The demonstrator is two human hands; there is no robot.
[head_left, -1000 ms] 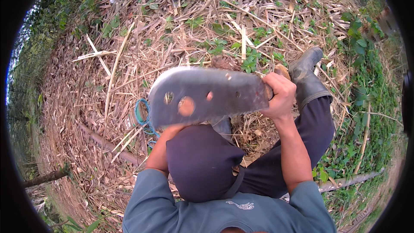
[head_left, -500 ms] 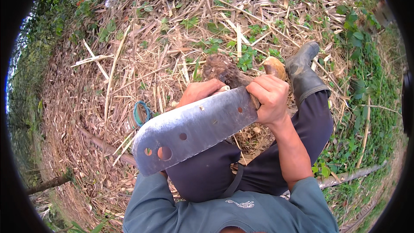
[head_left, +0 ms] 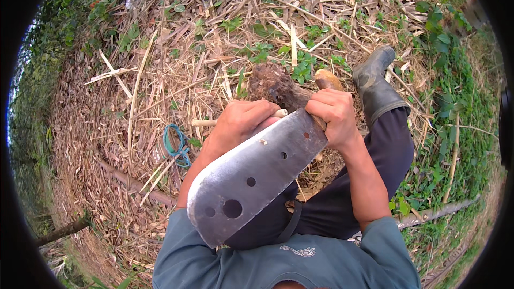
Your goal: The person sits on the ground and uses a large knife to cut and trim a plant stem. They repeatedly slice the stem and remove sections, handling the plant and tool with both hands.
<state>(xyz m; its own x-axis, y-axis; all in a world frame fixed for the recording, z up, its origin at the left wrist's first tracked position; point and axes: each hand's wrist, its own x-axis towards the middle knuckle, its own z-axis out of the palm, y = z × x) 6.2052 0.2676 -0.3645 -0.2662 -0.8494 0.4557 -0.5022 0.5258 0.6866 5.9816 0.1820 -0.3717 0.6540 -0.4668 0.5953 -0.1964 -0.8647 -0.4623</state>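
My right hand (head_left: pixel 335 115) is closed round the short wooden handle of a broad machete (head_left: pixel 265 174). Its wide grey blade, pierced by several round holes, slants from my fist down to the left across my lap. My left hand (head_left: pixel 239 121) grips a thin pale stick (head_left: pixel 279 113), whose ends show on both sides of the fingers. The blade overlaps the lower part of that hand; whether they touch I cannot tell. Just beyond both hands lies a rough brown stump (head_left: pixel 272 84), with a smooth yellowish-brown rounded thing (head_left: pixel 327 79) beside its right end.
Dry leaves and split pale strips (head_left: pixel 142 83) cover the ground. To the left lies a coil of teal cord (head_left: pixel 176 144). My right leg stretches out in a rubber boot (head_left: pixel 375 85). A pole (head_left: pixel 444 215) lies at lower right, near green plants (head_left: pixel 447 80).
The blade's far end has swung down and toward me, right of where it was. More of my left hand and the stick shows. My right hand has barely moved.
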